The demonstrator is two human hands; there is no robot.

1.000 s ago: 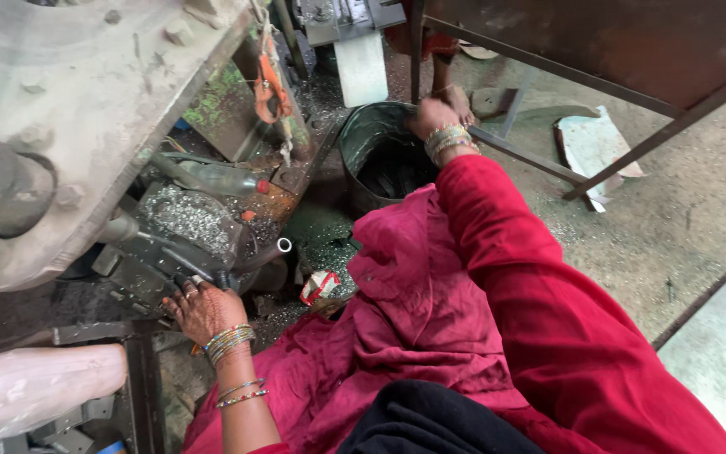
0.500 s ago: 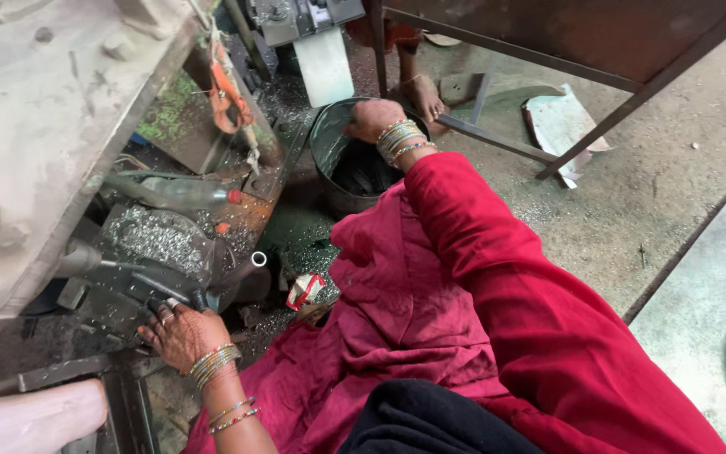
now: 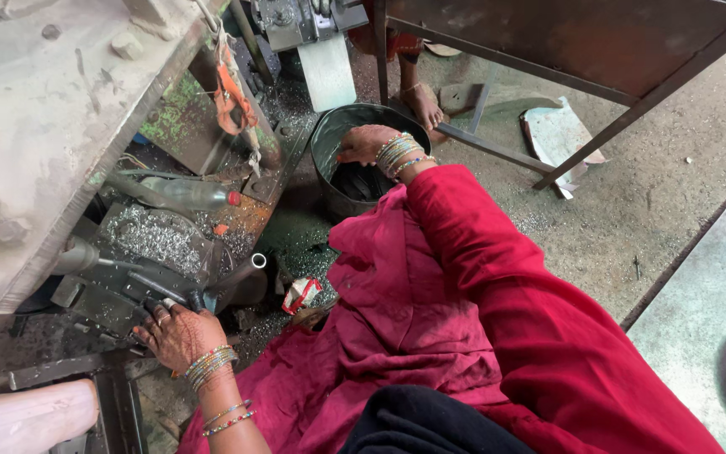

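The right hand (image 3: 365, 143) reaches forward over the rim of the dark round bucket (image 3: 329, 172), fingers curled down inside; I cannot tell if it grips something. The left hand (image 3: 176, 334) rests low at the machine base (image 3: 119, 286), fingers spread on dark metal parts, holding nothing clearly. Between the hands lie metal shavings (image 3: 149, 235), a plastic bottle (image 3: 191, 193) lying on its side, and a small metal tube (image 3: 249, 267).

Left hand (image 3: 180, 335) low, right hand (image 3: 365, 143) outstretched
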